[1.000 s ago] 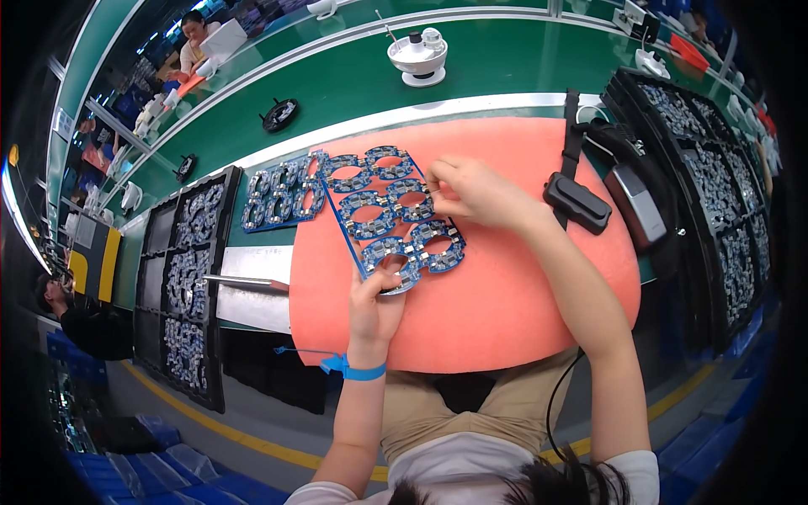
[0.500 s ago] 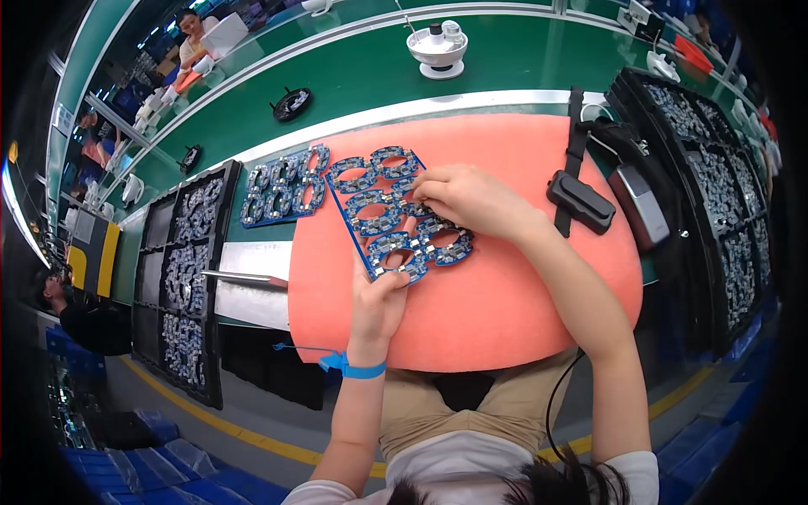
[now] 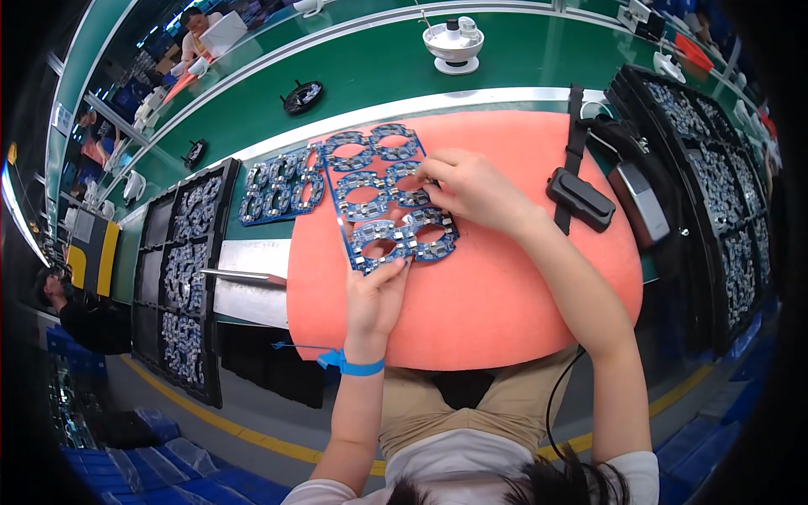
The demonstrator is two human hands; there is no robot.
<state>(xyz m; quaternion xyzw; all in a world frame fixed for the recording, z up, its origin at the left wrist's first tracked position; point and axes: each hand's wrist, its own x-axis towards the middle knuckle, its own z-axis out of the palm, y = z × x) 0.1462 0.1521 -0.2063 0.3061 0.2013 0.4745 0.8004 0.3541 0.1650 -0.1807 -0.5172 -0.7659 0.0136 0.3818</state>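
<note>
My left hand (image 3: 376, 296) pinches the near edge of the blue circuit board panel (image 3: 385, 195), which lies on the orange mat (image 3: 505, 311). My right hand (image 3: 471, 187), fingers curled, presses the panel's right side. A 2nd blue panel (image 3: 280, 186) sits just left of it.

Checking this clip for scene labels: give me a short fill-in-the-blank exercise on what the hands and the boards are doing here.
1. The left hand grips the near edge of the blue circuit panel, which lies on a mat coloured ____.
2. The right hand presses on the panel's ____ side.
3. A second blue panel lies to the ____ of the held one.
4. The left wrist wears a ____ strap.

Missing words: orange; right; left; blue
</note>
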